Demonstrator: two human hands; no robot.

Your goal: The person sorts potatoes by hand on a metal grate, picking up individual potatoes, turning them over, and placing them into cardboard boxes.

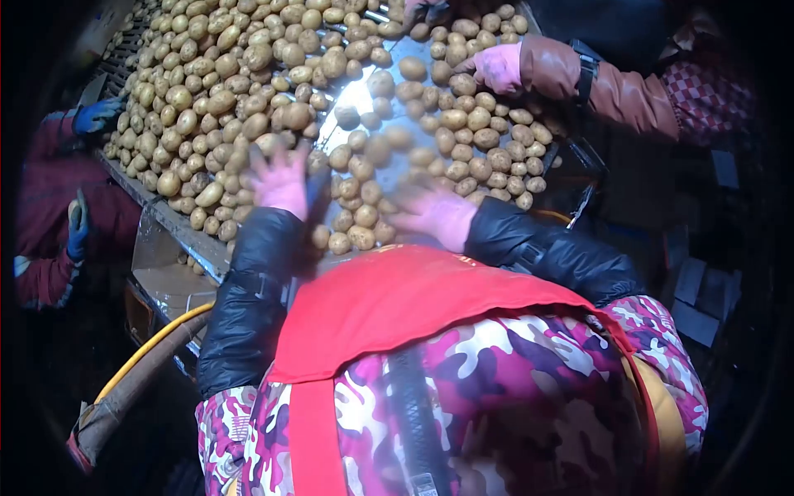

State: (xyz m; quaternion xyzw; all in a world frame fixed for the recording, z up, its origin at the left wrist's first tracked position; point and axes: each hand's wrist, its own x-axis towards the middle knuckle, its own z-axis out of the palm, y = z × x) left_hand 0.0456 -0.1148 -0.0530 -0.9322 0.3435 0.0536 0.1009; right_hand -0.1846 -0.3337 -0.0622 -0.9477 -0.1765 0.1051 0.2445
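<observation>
Potatoes (219, 103): heaped thickly over the left and far parts of a metal table (357, 95); a looser group lies at the right; a few sit in the middle, several blurred, between and beyond the two hands.
Left hand (279, 180): pink-gloved, at the near side of the big heap; fingers spread, slightly blurred; no grip on any potato seen.
Right hand (434, 215): pink-gloved, beside the nearest potatoes; too blurred, so I cannot tell whether its fingers are spread or pressed together, nor what they touch.
Co-workers: one pink-gloved hand (499, 69) reaches to the right-hand group; another hand (426, 10) is at the far side; a blue-gloved hand (98, 116) is by the heap's left edge.
Slip risk, heap: round potatoes could roll down if the left hand disturbs the slope.
Spill risk, near edge: potatoes lie close to the red apron (413, 289); a hard sweep towards the body could push some over; bruising possible.
</observation>
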